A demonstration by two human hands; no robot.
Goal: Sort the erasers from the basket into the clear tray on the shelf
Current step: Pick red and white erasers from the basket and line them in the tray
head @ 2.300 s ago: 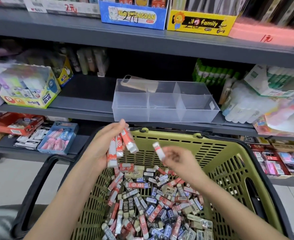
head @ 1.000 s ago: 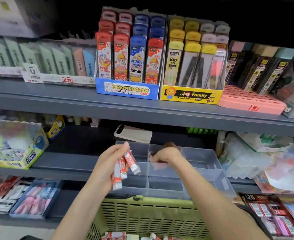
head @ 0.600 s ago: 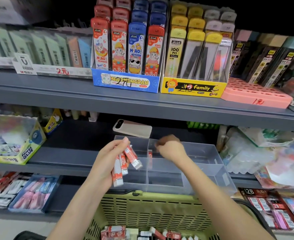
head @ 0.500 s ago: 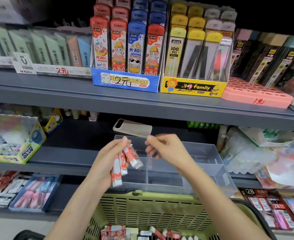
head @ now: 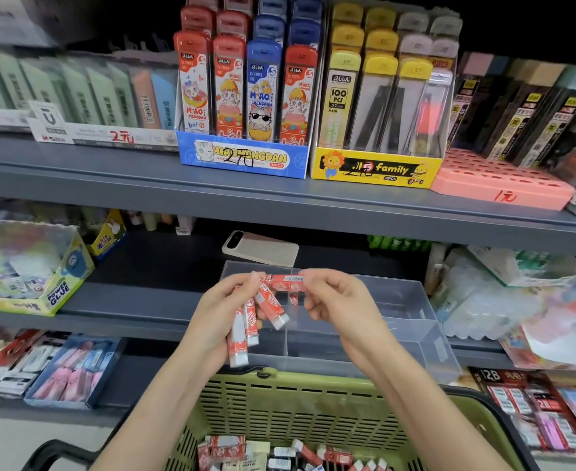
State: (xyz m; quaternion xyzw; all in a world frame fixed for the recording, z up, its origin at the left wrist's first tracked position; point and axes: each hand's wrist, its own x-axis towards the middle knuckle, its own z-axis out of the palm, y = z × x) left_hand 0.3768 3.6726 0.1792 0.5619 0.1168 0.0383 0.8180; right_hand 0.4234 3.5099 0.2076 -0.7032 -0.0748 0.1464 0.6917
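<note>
My left hand (head: 216,317) grips a small bundle of red-and-white erasers (head: 242,329) in front of the clear tray (head: 412,321) on the middle shelf. My right hand (head: 337,300) pinches the end of one red eraser (head: 284,282), held level, its other end at my left fingertips. A single red eraser (head: 293,298) stands inside the tray behind my hands. Below, the green basket (head: 296,402) holds a heap of mixed erasers (head: 279,455), only partly in view.
A phone (head: 262,248) leans behind the tray. A glue box (head: 38,277) stands at the left and plastic-wrapped goods (head: 504,294) at the right on the same shelf. The shelf above (head: 279,202) carries boxes of pencil leads. Lower shelves hold packs of stationery.
My right hand left an eraser in the tray, drew back to my left hand and now pinches one eraser from the bundle. The view rose from the basket to the shelves.
</note>
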